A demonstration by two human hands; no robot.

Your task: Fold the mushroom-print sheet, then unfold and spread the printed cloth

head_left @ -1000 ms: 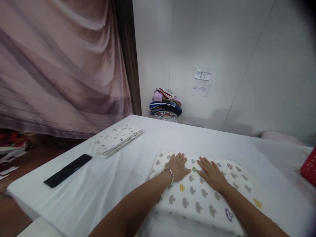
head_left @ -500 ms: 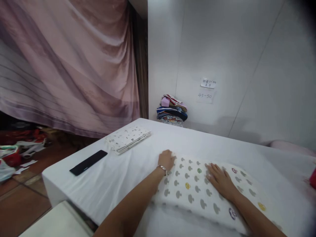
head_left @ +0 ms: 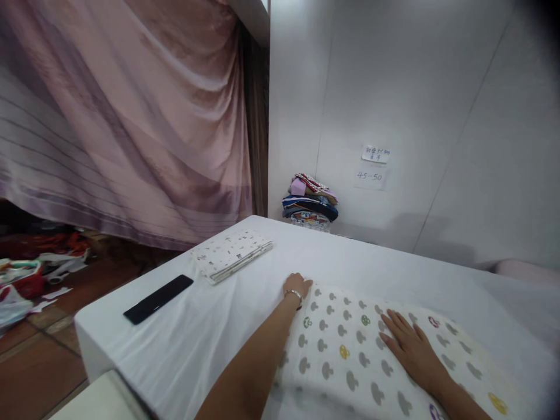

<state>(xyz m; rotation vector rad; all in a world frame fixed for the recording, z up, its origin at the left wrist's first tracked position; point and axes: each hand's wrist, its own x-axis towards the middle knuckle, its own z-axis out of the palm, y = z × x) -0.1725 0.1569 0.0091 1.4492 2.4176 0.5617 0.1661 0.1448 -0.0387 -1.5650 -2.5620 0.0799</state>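
Cloth point(head_left: 332, 344) looking soft, light, corners suiting grip; left hand point(head_left: 297, 286) curling at cloth's corner, hold unclear; right hand point(head_left: 410, 349) lying open atop.

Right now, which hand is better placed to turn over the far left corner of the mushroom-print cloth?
Left, I'd judge. The left hand is at that corner, its fingers bent near the edge, while the right hand lies spread, palm down, farther in on the mushroom-print cloth.

Left hand point(head_left: 297, 286) is curled; right hand point(head_left: 410, 345) lies flat.
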